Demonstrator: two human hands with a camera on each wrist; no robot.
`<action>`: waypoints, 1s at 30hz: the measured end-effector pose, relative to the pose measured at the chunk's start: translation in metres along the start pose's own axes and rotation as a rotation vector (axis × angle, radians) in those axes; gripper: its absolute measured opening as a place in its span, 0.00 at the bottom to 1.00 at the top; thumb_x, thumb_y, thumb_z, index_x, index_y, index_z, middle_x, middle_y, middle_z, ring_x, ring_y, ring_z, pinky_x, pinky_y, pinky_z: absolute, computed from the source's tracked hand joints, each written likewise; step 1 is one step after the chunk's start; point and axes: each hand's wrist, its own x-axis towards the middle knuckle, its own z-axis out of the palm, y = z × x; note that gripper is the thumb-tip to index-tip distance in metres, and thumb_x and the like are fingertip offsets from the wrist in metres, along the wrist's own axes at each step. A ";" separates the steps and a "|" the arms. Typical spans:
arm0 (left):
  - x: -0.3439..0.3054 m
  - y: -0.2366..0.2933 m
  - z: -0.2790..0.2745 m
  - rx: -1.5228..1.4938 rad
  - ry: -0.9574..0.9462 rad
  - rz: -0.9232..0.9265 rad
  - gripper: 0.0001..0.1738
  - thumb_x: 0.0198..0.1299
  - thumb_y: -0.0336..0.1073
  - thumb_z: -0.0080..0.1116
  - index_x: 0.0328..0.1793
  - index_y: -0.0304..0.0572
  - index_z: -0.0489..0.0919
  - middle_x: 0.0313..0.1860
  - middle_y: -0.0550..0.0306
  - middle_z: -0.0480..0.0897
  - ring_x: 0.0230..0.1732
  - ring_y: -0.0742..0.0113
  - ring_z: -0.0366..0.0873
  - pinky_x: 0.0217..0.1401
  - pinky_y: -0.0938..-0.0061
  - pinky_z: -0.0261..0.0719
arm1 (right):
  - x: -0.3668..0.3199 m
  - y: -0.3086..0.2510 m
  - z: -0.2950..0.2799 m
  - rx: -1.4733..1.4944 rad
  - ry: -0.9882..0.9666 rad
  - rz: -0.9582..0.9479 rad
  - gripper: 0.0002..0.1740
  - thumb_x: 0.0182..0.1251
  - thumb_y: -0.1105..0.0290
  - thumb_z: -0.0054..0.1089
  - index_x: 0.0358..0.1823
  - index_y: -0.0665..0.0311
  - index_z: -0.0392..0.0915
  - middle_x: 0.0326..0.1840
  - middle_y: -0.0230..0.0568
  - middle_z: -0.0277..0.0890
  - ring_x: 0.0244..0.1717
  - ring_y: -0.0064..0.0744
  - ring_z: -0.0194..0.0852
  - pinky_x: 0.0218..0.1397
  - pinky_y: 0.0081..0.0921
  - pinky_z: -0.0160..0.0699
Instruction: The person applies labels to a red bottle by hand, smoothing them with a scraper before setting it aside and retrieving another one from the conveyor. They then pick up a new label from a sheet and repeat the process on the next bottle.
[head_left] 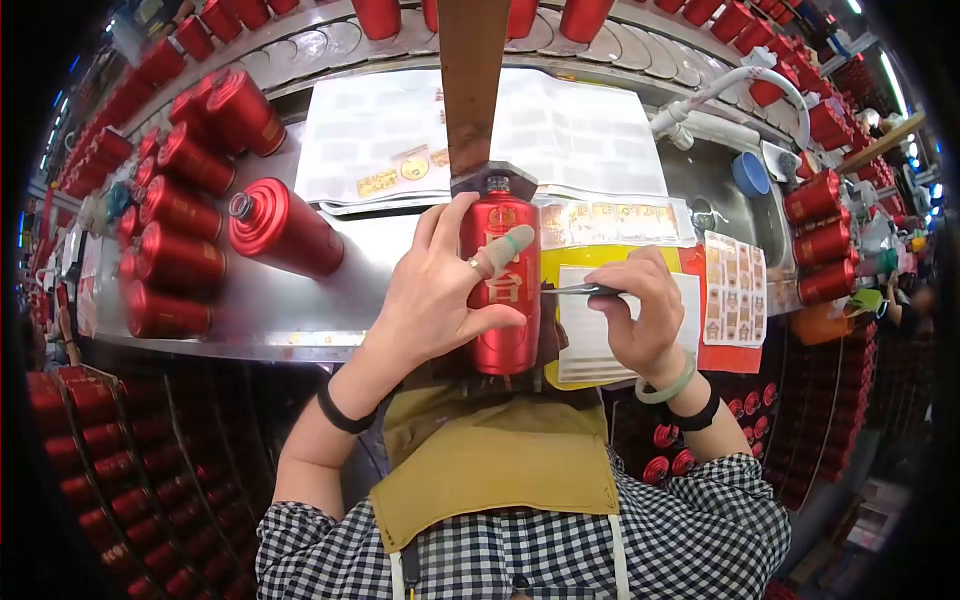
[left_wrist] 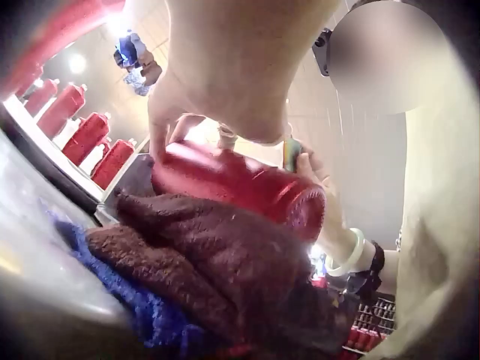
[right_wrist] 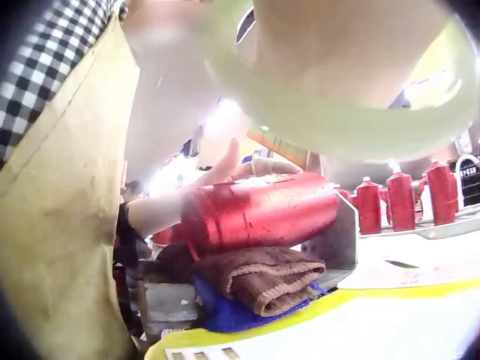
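A red bottle (head_left: pixel 505 340) with gold characters lies on its side, neck away from the body, over a folded brown cloth (right_wrist: pixel 262 281). The left hand (head_left: pixel 420 285) holds it from the left, fingers at its shoulder and side. Its index finger, in a pale finger cot, rests across the gold characters; the thumb stands raised in the right wrist view. From the right, the right hand (head_left: pixel 645 310) pinches slim metal tweezers (head_left: pixel 572 290), whose tips are at the bottle's right edge. Whether the tips hold anything cannot be told.
Several red bottles (head_left: pixel 183 255) lie at the left, with one (head_left: pixel 290 232) nearer. Printed sheets (head_left: pixel 375 130) cover the back of the metal table. At the right are a gold sticker sheet (head_left: pixel 735 290), a sink (head_left: pixel 715 190) with a blue cup (head_left: pixel 750 174) and more bottles (head_left: pixel 820 240).
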 end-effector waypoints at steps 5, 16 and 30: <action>-0.001 -0.016 0.009 0.067 0.064 0.084 0.38 0.53 0.52 0.78 0.72 0.56 0.85 0.76 0.34 0.73 0.66 0.36 0.76 0.61 0.53 0.84 | 0.008 -0.001 -0.003 -0.025 0.006 0.063 0.21 0.56 0.89 0.72 0.50 0.67 0.79 0.41 0.42 0.87 0.37 0.39 0.78 0.42 0.33 0.77; -0.028 -0.044 0.034 -0.840 0.387 -0.270 0.42 0.87 0.57 0.26 0.70 0.22 0.79 0.71 0.35 0.80 0.71 0.48 0.79 0.73 0.56 0.80 | 0.044 -0.036 0.055 -0.058 -0.315 -0.326 0.14 0.57 0.71 0.69 0.47 0.55 0.89 0.37 0.28 0.83 0.38 0.32 0.74 0.46 0.32 0.74; -0.037 -0.034 0.025 -0.793 0.449 -0.385 0.47 0.84 0.65 0.25 0.74 0.25 0.76 0.71 0.40 0.81 0.70 0.50 0.79 0.71 0.58 0.78 | 0.022 -0.030 0.037 0.198 -0.412 -0.412 0.13 0.64 0.73 0.69 0.50 0.55 0.87 0.47 0.34 0.87 0.40 0.30 0.82 0.43 0.29 0.81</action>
